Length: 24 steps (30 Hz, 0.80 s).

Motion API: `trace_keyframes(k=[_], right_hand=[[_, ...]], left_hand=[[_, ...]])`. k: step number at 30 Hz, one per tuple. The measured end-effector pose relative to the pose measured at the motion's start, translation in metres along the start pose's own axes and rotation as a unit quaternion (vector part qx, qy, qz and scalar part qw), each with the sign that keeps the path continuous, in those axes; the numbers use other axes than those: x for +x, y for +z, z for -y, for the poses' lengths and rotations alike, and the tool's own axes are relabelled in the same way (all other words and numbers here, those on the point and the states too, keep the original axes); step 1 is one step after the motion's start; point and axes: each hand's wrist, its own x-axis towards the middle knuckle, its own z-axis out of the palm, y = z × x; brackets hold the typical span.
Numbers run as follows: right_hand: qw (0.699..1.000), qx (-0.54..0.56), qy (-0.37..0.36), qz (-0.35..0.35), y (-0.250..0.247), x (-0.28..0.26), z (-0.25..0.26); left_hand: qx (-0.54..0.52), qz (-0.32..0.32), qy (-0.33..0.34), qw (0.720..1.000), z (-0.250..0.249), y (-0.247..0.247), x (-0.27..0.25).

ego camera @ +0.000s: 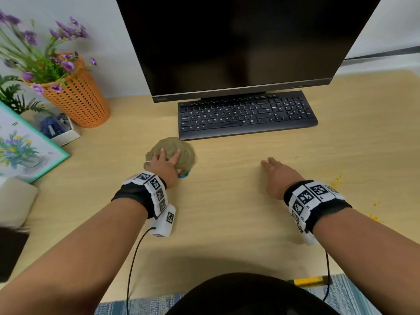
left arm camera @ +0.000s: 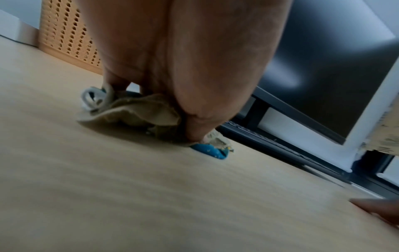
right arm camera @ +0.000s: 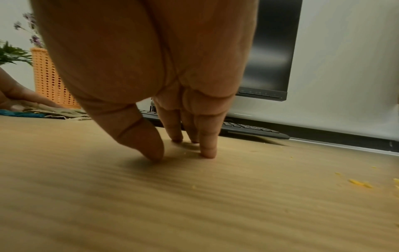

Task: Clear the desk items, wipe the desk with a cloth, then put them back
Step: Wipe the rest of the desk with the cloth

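A bunched beige cloth (ego camera: 185, 153) with a blue edge lies on the wooden desk (ego camera: 227, 212), just in front of the keyboard's left end. My left hand (ego camera: 167, 163) lies on top of it, fingers spread and pressing down. From the left wrist, the palm (left arm camera: 183, 85) bears on the crumpled cloth (left arm camera: 138, 110). My right hand (ego camera: 276, 171) is off to the right, holding nothing. Its thumb and straight fingertips (right arm camera: 208, 152) touch the bare desk. Yellow crumbs (ego camera: 336, 178) are scattered to the right of that hand.
A black keyboard (ego camera: 246, 114) sits under a dark monitor (ego camera: 238, 42) at the back. At the left stand an orange basket of purple flowers (ego camera: 79, 98), a small box with a blue item (ego camera: 56, 128), a framed flower picture (ego camera: 20, 144) and a white object (ego camera: 13, 201).
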Motion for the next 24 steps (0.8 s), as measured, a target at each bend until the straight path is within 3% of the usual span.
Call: trace_keyframes(k=[13, 17, 19, 21, 24], right_hand=[[0.999, -0.008, -0.033, -0.010, -0.001, -0.004, -0.010], [0.999, -0.006, -0.032, 0.006, -0.008, -0.008, -0.002], [0.998, -0.017, -0.054, -0.008, -0.012, -0.013, 0.008], [0.994, -0.008, -0.100, -0.037, -0.011, -0.018, 0.024], [0.983, 0.042, -0.162, -0.075, -0.005, -0.019, 0.053]], left_hand=[[0.030, 0.035, 0.109, 0.993, -0.082, 0.025, -0.047], [-0.053, 0.037, 0.171, 0.983, -0.086, 0.017, -0.052], [-0.182, 0.000, 0.206, 0.961, -0.076, 0.004, -0.052], [-0.267, -0.075, 0.197, 0.940, -0.060, -0.008, -0.048], [-0.251, -0.168, 0.126, 0.945, -0.032, -0.015, -0.034]])
